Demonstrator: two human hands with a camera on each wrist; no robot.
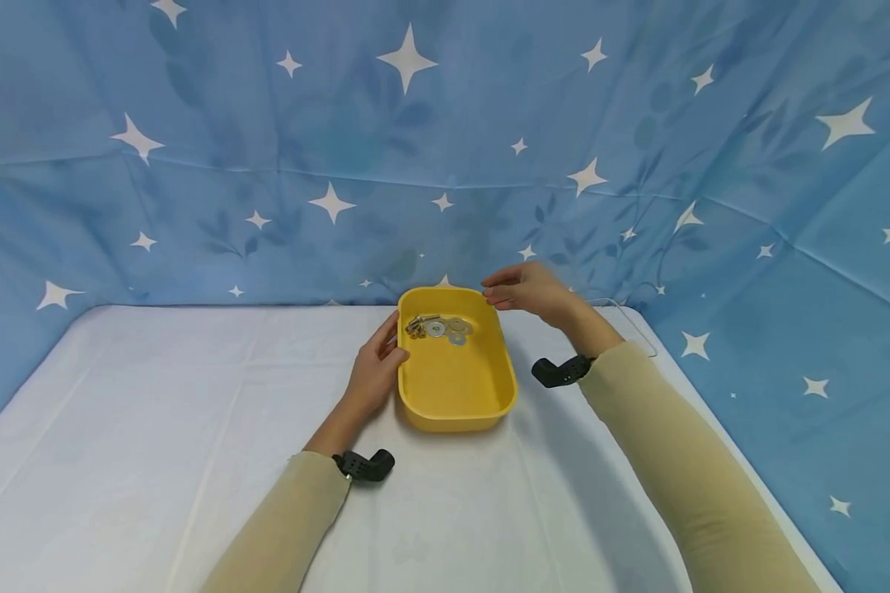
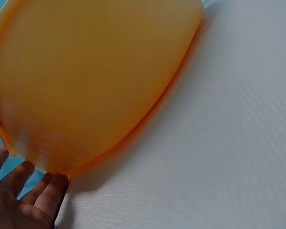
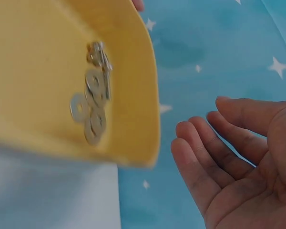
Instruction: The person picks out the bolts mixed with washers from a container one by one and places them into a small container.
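A yellow plastic tray [image 1: 456,379] is on the white table, long side pointing away from me. My left hand [image 1: 374,366] grips its left wall, thumb at the rim and fingers along the outside; in the left wrist view the fingertips [image 2: 55,188] press the tray's outer side. Inside, toward the far end, lie several flat washers [image 3: 95,109], a few silver bolts [image 3: 106,76] and small brass-coloured pieces [image 1: 416,331]. Beside the far right corner my right hand [image 1: 530,292] hovers with loosely bent fingers, apart from the rim in the right wrist view and holding nothing.
The white-covered table [image 1: 156,436] ends just beyond the tray. Behind it and along the right hangs a blue curtain [image 1: 445,148] with white stars. A thin white cable [image 1: 634,323] lies at the table's far right corner.
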